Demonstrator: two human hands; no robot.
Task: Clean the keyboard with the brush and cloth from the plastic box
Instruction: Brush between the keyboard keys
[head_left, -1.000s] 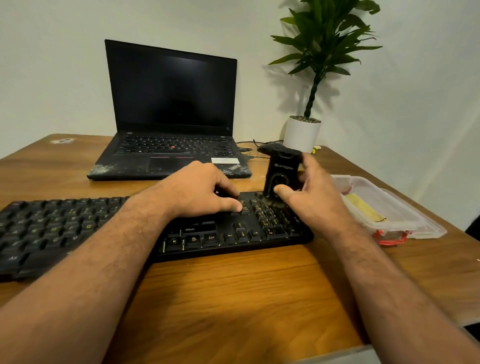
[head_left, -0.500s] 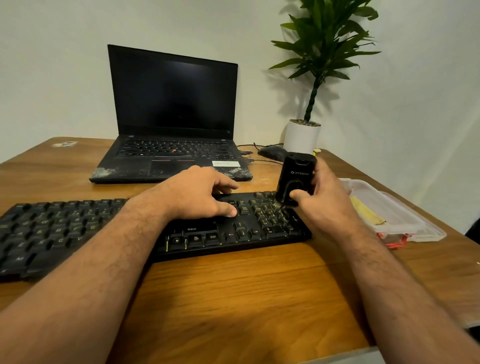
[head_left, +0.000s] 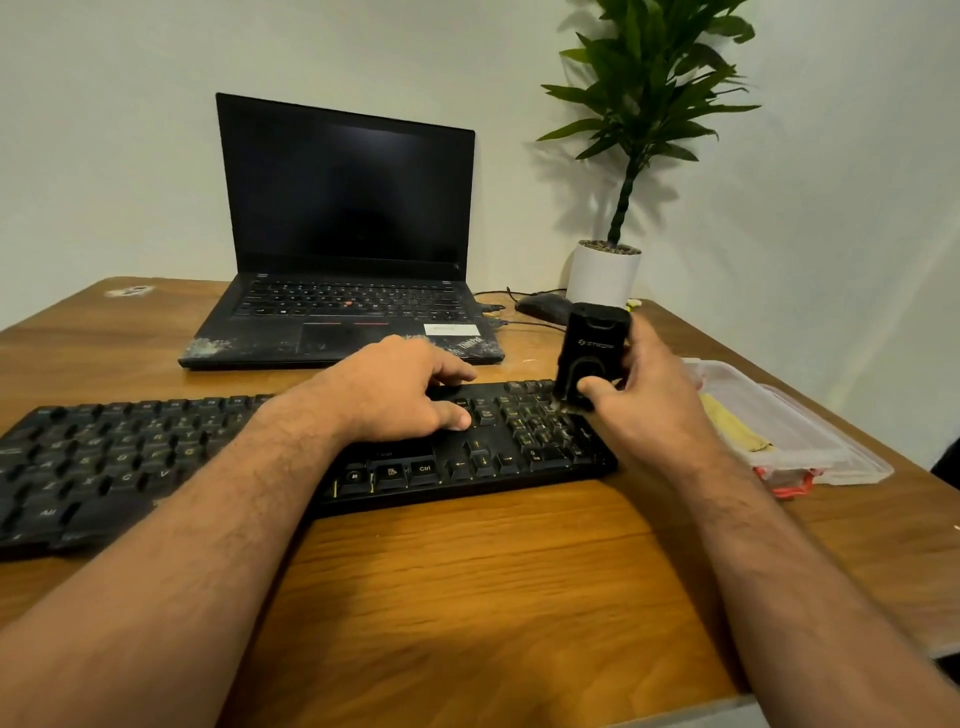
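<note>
1. Keyboard (head_left: 156, 457): black, lying across the wooden table (head_left: 467, 571) in front of the open laptop (head_left: 343, 234).
2. Left hand (head_left: 395, 389): palm down on the keys right of centre, fingers loosely spread and flat, gripping nothing.
3. Right hand (head_left: 644, 405): fingers and thumb curled round the black brush (head_left: 589, 348), held upright with its lower end on the number-pad keys; bristles apparently touching, though blurred.
4. Plastic box (head_left: 810, 431): clear, near the table's right edge, with a yellow cloth (head_left: 732, 428) inside.
5. Potted plant (head_left: 623, 156): in the back corner.
</note>
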